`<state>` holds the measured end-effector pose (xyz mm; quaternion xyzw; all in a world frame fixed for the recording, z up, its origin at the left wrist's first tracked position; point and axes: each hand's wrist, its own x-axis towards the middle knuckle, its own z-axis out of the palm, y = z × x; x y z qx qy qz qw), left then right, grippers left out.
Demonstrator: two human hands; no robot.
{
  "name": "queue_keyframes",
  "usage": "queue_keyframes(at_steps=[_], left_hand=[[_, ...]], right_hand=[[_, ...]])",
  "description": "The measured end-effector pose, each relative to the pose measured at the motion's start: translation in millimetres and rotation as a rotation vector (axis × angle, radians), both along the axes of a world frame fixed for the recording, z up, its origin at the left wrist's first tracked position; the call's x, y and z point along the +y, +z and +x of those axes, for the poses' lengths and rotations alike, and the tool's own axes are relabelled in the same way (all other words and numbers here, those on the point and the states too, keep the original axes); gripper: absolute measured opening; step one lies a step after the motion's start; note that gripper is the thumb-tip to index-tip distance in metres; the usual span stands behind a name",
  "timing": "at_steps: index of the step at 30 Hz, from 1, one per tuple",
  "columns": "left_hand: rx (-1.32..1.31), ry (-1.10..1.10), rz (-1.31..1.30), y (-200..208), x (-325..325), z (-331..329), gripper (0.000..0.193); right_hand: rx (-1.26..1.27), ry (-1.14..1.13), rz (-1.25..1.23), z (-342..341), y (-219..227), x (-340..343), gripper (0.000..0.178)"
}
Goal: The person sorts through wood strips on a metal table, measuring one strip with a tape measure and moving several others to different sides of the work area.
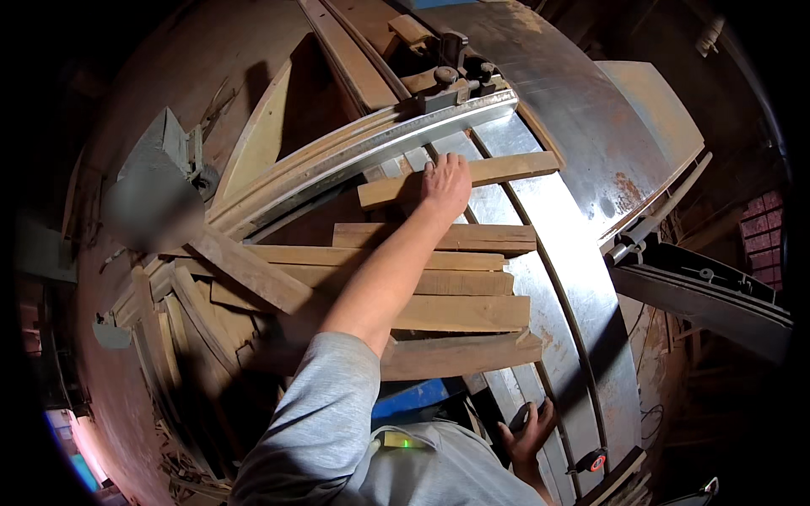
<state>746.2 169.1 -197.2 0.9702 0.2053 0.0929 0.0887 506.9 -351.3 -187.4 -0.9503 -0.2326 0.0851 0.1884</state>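
My left hand (447,185) is closed over a short wooden board (516,169) that lies across the slotted metal machine table (567,221). The fingertips bend over the board's far edge. Nearer to me, several more wooden pieces (460,314) lie side by side under my left forearm, their right ends on the metal. The nearest piece (456,357) is slightly curved. My right hand (531,434) rests at the table's near part with its fingers apart, holding nothing. Part of that hand is hidden by my grey shirt.
Beyond the held board runs a metal fence (380,139) with a knobbed clamp (447,78). A stack of wood strips (181,329) stands at the left. A dark metal beam (700,295) juts out at the right. A red round knob (597,463) sits on the near edge.
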Motion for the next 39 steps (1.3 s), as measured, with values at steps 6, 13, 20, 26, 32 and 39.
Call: queue_keyframes(at_steps=[6, 13, 20, 26, 32, 39], left_hand=[[-0.006, -0.054, -0.002, -2.2, 17.2, 11.2, 0.021], [-0.062, 0.007, 0.059, -19.1, 29.4, 41.6, 0.026], [-0.116, -0.010, 0.074, -32.5, 23.5, 73.4, 0.025], [-0.114, 0.001, 0.095, -37.0, 30.5, 79.8, 0.020], [-0.185, -0.021, 0.146, -42.5, 40.7, 76.9, 0.015], [-0.226, -0.028, 0.250, -43.1, 52.1, 79.4, 0.012]], right_hand=[[0.006, -0.001, -0.122, -9.6, -13.9, -14.8, 0.097], [0.012, 0.002, -0.118, -7.3, -9.4, -6.4, 0.101], [-0.005, -0.016, -0.167, -13.0, -19.0, -13.0, 0.101], [0.016, 0.008, -0.139, -8.9, -7.6, -1.4, 0.106], [-0.016, 0.015, -0.136, -9.4, -9.9, 1.2, 0.107], [-0.017, -0.004, -0.131, -8.8, -11.7, 3.5, 0.096]])
